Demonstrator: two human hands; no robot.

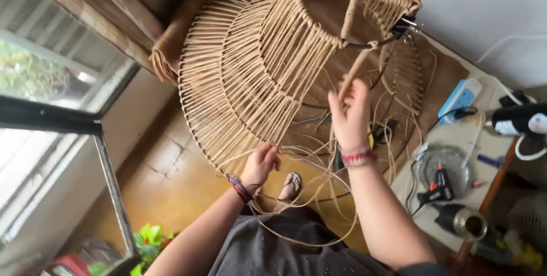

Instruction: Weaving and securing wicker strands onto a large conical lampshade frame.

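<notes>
A large tiered lampshade frame [256,65] wrapped in tan cord hangs in front of me. My right hand [348,113] is raised near its middle, pinching a tan cord strand [356,71] that runs up to the frame's inner ring. My left hand [261,162] sits lower, at the shade's bottom rim, with its fingers closed on loose strands. More loose cord [310,196] loops down between my arms toward my lap. Both wrists wear bracelets.
A low table [456,139] at the right holds a black glue gun [437,186], a blue power strip [460,98], a round plate and a metal cup [468,223]. A window [51,82] is at the left. A sandalled foot [292,185] rests on the yellow floor.
</notes>
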